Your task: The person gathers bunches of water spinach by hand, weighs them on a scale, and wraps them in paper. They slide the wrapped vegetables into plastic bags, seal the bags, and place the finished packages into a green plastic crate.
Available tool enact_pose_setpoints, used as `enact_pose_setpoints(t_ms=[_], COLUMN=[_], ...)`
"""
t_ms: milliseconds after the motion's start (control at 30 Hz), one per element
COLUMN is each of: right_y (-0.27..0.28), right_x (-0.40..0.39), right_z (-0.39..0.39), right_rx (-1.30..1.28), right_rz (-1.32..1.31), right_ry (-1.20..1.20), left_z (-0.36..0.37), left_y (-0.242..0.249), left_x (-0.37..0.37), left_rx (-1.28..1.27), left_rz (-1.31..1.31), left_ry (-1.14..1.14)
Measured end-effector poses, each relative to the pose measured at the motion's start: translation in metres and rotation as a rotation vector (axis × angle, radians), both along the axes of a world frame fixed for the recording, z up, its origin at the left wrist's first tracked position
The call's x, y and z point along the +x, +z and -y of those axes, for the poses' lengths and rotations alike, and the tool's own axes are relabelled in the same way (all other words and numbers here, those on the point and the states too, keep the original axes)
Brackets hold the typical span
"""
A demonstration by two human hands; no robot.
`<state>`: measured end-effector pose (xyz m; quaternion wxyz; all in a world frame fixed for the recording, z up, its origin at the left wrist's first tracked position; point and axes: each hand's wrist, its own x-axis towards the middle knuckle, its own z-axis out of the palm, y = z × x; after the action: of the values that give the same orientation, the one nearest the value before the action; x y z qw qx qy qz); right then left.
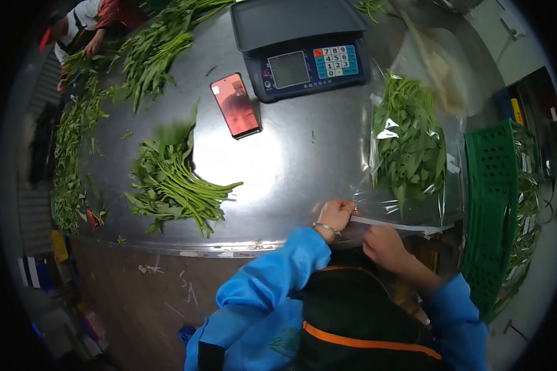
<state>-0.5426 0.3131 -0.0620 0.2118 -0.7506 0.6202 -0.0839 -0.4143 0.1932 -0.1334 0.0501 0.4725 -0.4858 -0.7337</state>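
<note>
A clear plastic bag [455,164] holding leafy green vegetables [408,139] lies on the right of the metal table. At its near edge, my left hand [337,215], with a bracelet at the wrist, pinches the left end of the white strip [396,226] along the bag's opening. My right hand [384,244] is closed just below that strip, near its left part; what its fingers hold is hidden. Left of centre lies a loose bunch of greens [179,182], stems pointing right.
A digital scale [309,59] stands at the back of the metal table [303,161], a phone [236,105] beside it. More greens [158,59] lie at the back left, near another person [83,28]. A green crate [489,210] stands at the right.
</note>
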Motion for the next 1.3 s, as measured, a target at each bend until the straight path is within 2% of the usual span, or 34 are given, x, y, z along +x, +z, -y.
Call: enact_pose_setpoints(t_ms=[33,67,100,167,200,233,333,400,533,633,700,733,767,800,833,867,900,967,1000,1033,1067,1100,1167,1200,1267,1300], right_y=[0.0,-0.001,-0.002,0.005,0.002,0.004,0.004,-0.005,-0.02,-0.001,0.002,0.009,0.016,0.016,0.011,0.004,-0.005,-0.016,0.042,0.023,0.011,0.018,0.017,0.007,-0.014,-0.02], right_x=[-0.004,-0.01,-0.015,-0.005,-0.001,0.006,0.013,0.011,0.016,0.012,0.004,-0.003,-0.001,-0.003,-0.021,-0.051,-0.074,-0.089,-0.109,-0.141,-0.161,-0.186,-0.219,-0.228,-0.237,-0.237], right_z=[-0.03,-0.068,-0.094,-0.085,-0.062,-0.037,0.016,0.025,0.032,0.007,-0.073,-0.133,-0.193,-0.274,-0.336,-0.358,-0.378,-0.404,-0.272,-0.246,-0.202,-0.16,-0.107,-0.093,-0.072,-0.068], right_rx=[0.018,0.167,0.322,0.141,-0.104,-0.201,-0.258,-0.241,-0.145,-0.134,0.055,0.376,0.815,0.769,0.67,0.665,0.696,0.73,0.821,0.559,-0.06,-0.091,-0.195,-0.202,-0.312,-0.311], right_rz=[-0.01,-0.012,-0.018,0.052,0.153,0.196,0.138,0.09,-0.025,0.0,0.005,0.026,-0.165,0.288,0.748,0.741,0.414,-0.211,-0.129,-0.24,-0.227,-0.268,-0.408,-0.385,-0.314,-0.293], right_ry=[-0.009,-0.176,-0.343,-0.481,-0.442,-0.45,-0.33,-0.306,-0.16,-0.14,-0.141,-0.207,-0.235,-0.551,-0.852,-0.858,-0.74,-0.494,-0.705,-0.866,-0.796,-0.622,-0.231,-0.235,0.146,0.143], left_z=[0.002,0.004,0.004,0.003,0.006,0.005,0.006,0.007,0.001,-0.003,0.0,0.009,0.014,0.022,0.026,0.033,0.042,0.07,0.075,0.079,0.08,0.079,0.072,0.067,0.06,0.057], left_y=[-0.002,0.006,0.001,-0.008,-0.003,0.002,0.004,0.002,-0.009,-0.009,0.004,0.018,0.01,0.012,0.001,0.014,0.031,0.03,0.029,0.028,0.028,0.026,0.018,0.016,0.011,0.009], left_x=[0.001,0.002,0.002,0.005,0.006,0.005,0.005,0.005,0.005,0.004,0.006,0.009,0.015,0.02,0.032,0.038,0.041,0.042,0.031,0.02,0.011,0.002,-0.014,-0.019,-0.026,-0.027], left_rx=[0.138,0.263,0.205,0.186,0.181,0.243,0.247,-0.026,-0.006,-0.027,0.244,0.294,0.33,0.263,-0.054,-0.687,-1.01,-1.428,-1.434,-1.566,-1.697,-1.704,-1.797,-1.82,-1.801,-1.776], left_rz=[-0.067,-0.08,-0.088,-0.085,-0.078,-0.085,-0.136,-0.041,0.001,-0.022,-0.117,-0.064,-0.087,-0.041,-0.083,-0.033,0.202,-0.034,-0.041,-0.118,-0.193,-0.185,-0.343,-0.339,-0.333,-0.344], left_ry=[-0.008,0.025,-0.031,-0.125,-0.148,-0.092,-0.091,-0.174,-0.143,-0.066,-0.014,-0.106,-0.154,-0.213,-0.301,-0.421,-0.636,-0.762,-0.77,-0.796,-0.821,-0.833,-0.841,-0.826,-0.83,-0.808])
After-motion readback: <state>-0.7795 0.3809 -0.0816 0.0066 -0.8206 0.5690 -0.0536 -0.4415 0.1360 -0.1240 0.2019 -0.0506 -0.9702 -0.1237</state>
